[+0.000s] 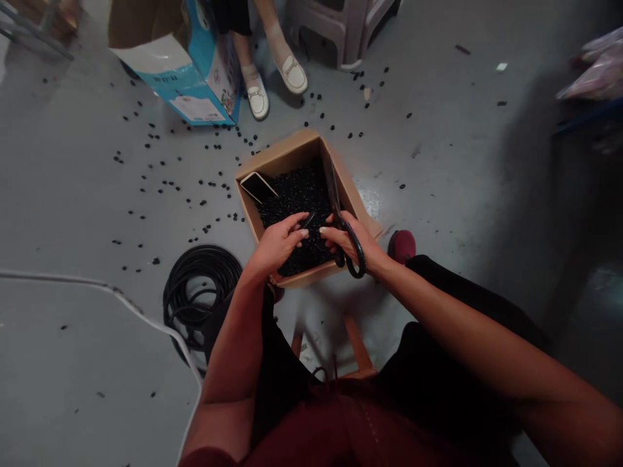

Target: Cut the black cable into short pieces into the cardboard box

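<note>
Over the carton, the left hand curls inward pinching a dark strip, the right hand gripping scissors.

Mid-frame, the left hand partly hides a thin black strip; the top edge crops a co-worker's legs and blue carton.

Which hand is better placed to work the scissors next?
Probably the right hand: it holds the scissors, blades pointing away from the person. The left hand appears occupied, pinching a small black ribbed piece.
</note>
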Tool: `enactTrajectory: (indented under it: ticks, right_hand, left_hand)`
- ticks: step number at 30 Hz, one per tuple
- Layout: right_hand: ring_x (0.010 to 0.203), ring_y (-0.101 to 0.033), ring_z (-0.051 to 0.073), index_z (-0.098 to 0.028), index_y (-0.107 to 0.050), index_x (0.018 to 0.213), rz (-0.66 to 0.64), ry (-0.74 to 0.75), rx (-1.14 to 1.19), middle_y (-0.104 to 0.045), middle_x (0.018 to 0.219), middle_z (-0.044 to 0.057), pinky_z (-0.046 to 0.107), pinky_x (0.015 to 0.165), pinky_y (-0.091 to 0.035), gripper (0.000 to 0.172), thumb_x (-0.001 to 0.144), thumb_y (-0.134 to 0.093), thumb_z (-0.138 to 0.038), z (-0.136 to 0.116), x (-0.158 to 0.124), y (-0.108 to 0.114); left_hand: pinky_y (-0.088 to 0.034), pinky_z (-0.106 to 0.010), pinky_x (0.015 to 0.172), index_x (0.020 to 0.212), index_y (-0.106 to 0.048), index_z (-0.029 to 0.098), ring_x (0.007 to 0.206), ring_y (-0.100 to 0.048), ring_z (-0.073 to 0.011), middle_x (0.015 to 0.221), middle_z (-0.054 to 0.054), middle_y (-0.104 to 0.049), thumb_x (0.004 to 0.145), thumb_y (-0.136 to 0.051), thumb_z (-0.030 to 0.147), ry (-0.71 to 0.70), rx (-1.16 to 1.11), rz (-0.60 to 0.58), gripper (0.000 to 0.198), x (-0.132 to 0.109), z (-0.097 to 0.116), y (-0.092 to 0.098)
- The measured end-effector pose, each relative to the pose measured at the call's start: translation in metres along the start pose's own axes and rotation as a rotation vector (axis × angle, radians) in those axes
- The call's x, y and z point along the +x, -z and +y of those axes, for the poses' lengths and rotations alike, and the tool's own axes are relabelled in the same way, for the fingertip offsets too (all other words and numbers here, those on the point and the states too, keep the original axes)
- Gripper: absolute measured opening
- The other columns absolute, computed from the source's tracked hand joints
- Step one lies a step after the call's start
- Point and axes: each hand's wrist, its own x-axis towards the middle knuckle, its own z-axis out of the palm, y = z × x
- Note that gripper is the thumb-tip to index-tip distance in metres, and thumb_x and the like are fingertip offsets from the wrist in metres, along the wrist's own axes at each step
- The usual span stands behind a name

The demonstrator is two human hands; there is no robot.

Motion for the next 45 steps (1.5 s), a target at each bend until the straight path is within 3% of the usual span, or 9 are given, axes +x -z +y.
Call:
enactTrajectory:
  ticks: [7, 16, 18, 21, 24, 30, 37, 40, 45]
  right_hand:
    - [0.054, -0.055, 0.012, -0.02, -0.046, 0.102, 0.06, 0.048, 0.11, -0.056, 0.065, -0.005, 0.024, 0.05, -0.045, 0.041, 0.071, -0.065, -0.038, -0.002, 0.011, 0.003]
    - [0.059, -0.053, 0.011, -0.022, -0.044, 0.098, 0.075, 0.093, 0.015, -0.052, 0.073, -0.004, 0.025, 0.055, -0.044, 0.032, 0.071, -0.059, -0.03, -0.007, 0.014, 0.0]
    - [0.059, -0.052, 0.01, -0.022, -0.044, 0.099, 0.06, 0.126, 0.003, -0.052, 0.076, -0.004, 0.025, 0.056, -0.043, 0.034, 0.069, -0.058, -0.026, -0.009, 0.013, 0.002]
    - [0.061, -0.051, 0.01, -0.022, -0.044, 0.1, 0.026, 0.196, -0.023, -0.053, 0.08, -0.003, 0.026, 0.06, -0.044, 0.035, 0.067, -0.058, -0.023, -0.016, 0.012, 0.008]
    - [0.067, -0.053, 0.011, -0.022, -0.046, 0.1, -0.026, 0.265, -0.07, -0.056, 0.082, -0.003, 0.026, 0.064, -0.045, 0.035, 0.067, -0.058, -0.021, -0.022, 0.011, 0.015]
    - [0.068, -0.053, 0.011, -0.024, -0.046, 0.104, -0.044, 0.316, -0.066, -0.058, 0.09, -0.001, 0.027, 0.064, -0.046, 0.035, 0.071, -0.058, -0.023, -0.022, 0.013, 0.022]
    - [0.074, -0.054, 0.013, -0.021, -0.047, 0.099, 0.107, 0.303, -0.241, -0.055, 0.086, -0.001, 0.029, 0.07, -0.045, 0.032, 0.069, -0.059, -0.023, -0.023, 0.01, 0.017]
    - [0.069, -0.051, 0.012, -0.021, -0.047, 0.1, 0.088, 0.33, -0.258, -0.054, 0.085, -0.001, 0.029, 0.068, -0.044, 0.031, 0.07, -0.058, -0.023, -0.027, 0.006, 0.017]
    - [0.074, -0.052, 0.014, -0.021, -0.049, 0.101, -0.001, 0.422, -0.256, -0.054, 0.085, -0.001, 0.03, 0.07, -0.044, 0.032, 0.071, -0.06, -0.022, -0.033, -0.003, 0.021]
  left_hand:
    - [-0.049, -0.025, 0.069, 0.135, -0.046, 0.016, 0.065, -0.059, -0.0094, 0.093, -0.005, -0.068, 0.082, -0.055, 0.024, -0.006, -0.085, -0.047, 0.054, 0.001, -0.003, -0.013]
    - [-0.049, -0.025, 0.072, 0.138, -0.041, 0.016, 0.066, -0.062, -0.0098, 0.09, -0.002, -0.068, 0.081, -0.057, 0.022, -0.018, -0.061, -0.067, 0.06, 0.003, -0.002, -0.018]
    - [-0.049, -0.025, 0.074, 0.132, -0.048, 0.014, 0.07, -0.062, -0.0106, 0.091, -0.003, -0.069, 0.084, -0.052, 0.022, -0.022, -0.022, -0.107, 0.049, 0.001, 0.002, -0.017]
    - [-0.049, -0.026, 0.078, 0.107, -0.062, 0.014, 0.077, -0.063, -0.012, 0.093, -0.004, -0.069, 0.089, -0.043, 0.024, -0.069, 0.019, -0.222, 0.028, -0.003, 0.006, -0.014]
    - [-0.049, -0.027, 0.079, 0.088, -0.064, 0.016, 0.081, -0.063, -0.0137, 0.088, -0.003, -0.068, 0.091, -0.04, 0.029, -0.123, 0.034, -0.257, 0.028, -0.005, 0.007, -0.012]
    - [-0.047, -0.026, 0.077, 0.09, -0.067, 0.018, 0.078, -0.063, -0.0149, 0.085, -0.002, -0.07, 0.09, -0.046, 0.034, -0.141, 0.11, -0.108, 0.027, -0.001, 0.002, -0.013]
    - [-0.042, -0.032, 0.094, 0.102, -0.069, 0.019, 0.106, -0.061, -0.0223, 0.11, -0.006, -0.07, 0.088, -0.053, 0.031, -0.122, 0.351, 0.07, 0.024, 0.004, 0.0, -0.024]
    - [-0.045, -0.032, 0.087, 0.097, -0.066, 0.017, 0.095, -0.063, -0.0201, 0.099, -0.005, -0.071, 0.088, -0.052, 0.031, -0.095, 0.277, 0.001, 0.021, 0.002, 0.005, -0.023]
    - [-0.047, -0.026, 0.071, 0.084, -0.058, 0.015, 0.074, -0.06, -0.0131, 0.081, -0.002, -0.065, 0.085, -0.055, 0.043, -0.079, -0.107, -0.309, 0.028, -0.003, 0.01, -0.018]
